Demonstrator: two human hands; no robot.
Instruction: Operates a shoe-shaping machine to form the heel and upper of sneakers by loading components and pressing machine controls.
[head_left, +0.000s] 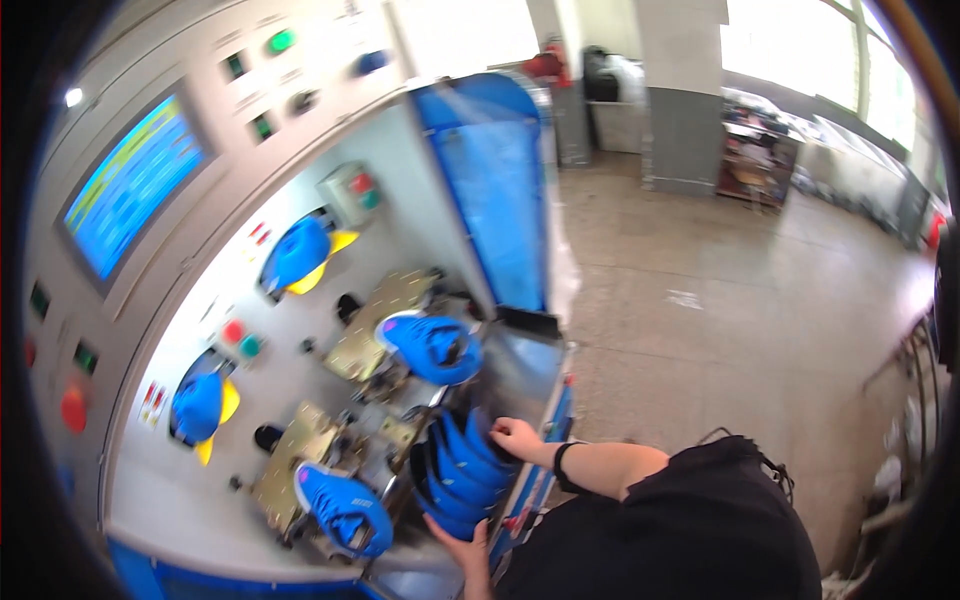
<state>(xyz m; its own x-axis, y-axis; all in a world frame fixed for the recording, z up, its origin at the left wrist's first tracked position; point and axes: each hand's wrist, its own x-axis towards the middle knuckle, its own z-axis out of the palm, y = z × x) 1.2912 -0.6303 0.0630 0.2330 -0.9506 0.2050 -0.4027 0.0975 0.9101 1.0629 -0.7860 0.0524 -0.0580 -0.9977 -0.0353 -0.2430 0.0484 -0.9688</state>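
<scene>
**Both hands steadying a row of blue shoe parts at a press station**

Black clothing on the person's torso fills the lower right of the frame, nearest the lens. From it both forearms run toward lower centre. The left hand lies palm-up beneath a row of blue shoe parts, fingers spread against the underside; the right hand is curled over the row's upper right end, a dark wristband just behind it. Neither hand is fully closed: the row is pressed between the two, which appears to keep the nested pieces from fanning apart. How tightly the right fingers pinch cannot be told.

The row sits at the front edge of the machine, beside a metal tray whose bare surface slopes toward the person. To its left, two finished-looking blue shoes rest sole-out on brass-coloured fixtures: one upper shoe at centre, one lower shoe at lower left. Each is mounted apart from its neighbour, leaving room between fixtures.

Behind them, on the pale machine face, sit two blue-and-yellow moulds, and a control panel with screen occupies the upper left. A blue guard panel stands at top centre. Open tiled floor extends across the right.
</scene>
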